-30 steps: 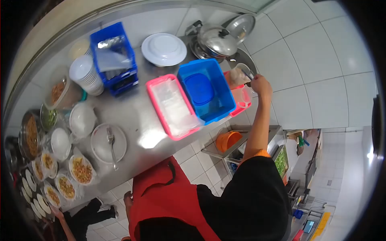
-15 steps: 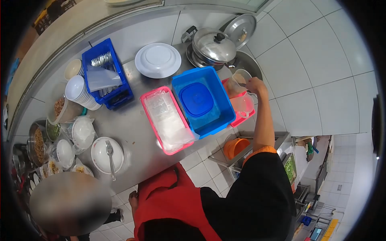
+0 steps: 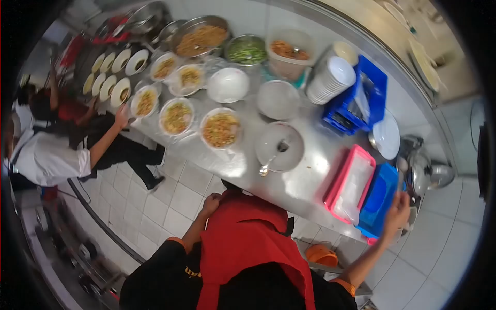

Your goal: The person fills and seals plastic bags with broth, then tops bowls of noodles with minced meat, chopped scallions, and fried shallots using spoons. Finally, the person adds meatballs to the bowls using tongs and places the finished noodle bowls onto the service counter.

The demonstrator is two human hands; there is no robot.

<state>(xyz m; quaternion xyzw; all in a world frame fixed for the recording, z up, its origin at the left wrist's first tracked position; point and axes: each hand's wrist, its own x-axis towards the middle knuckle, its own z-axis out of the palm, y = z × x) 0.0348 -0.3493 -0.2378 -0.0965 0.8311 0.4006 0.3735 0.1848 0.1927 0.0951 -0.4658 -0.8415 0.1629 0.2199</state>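
Observation:
At the right, my right hand (image 3: 397, 213) is closed around a spoon (image 3: 402, 166), its bowl pointing up beside the blue tub (image 3: 380, 199). A clear container is partly hidden behind that hand. My left hand (image 3: 211, 203) is low beside the red apron (image 3: 248, 227), near the counter's front edge; its fingers are blurred. A pink basket (image 3: 352, 186) of clear plastic bags stands left of the tub. On the counter (image 3: 232, 168), a white bowl (image 3: 279, 147) holds a fork or spoon. Further left are bowls of chopped food (image 3: 220, 128) wrapped in plastic.
Stacked white bowls (image 3: 330, 80) and a blue cutlery rack (image 3: 361, 98) stand at the back. Pans of food (image 3: 201, 39) and a row of small dishes (image 3: 121, 90) lie left. A person in white (image 3: 51, 155) reaches toward the dishes. An orange bucket (image 3: 321, 254) is below.
The view has swung left, so the tub and basket appear further right. My right hand has lifted the spoon from the clear container. More food bowls and people now show.

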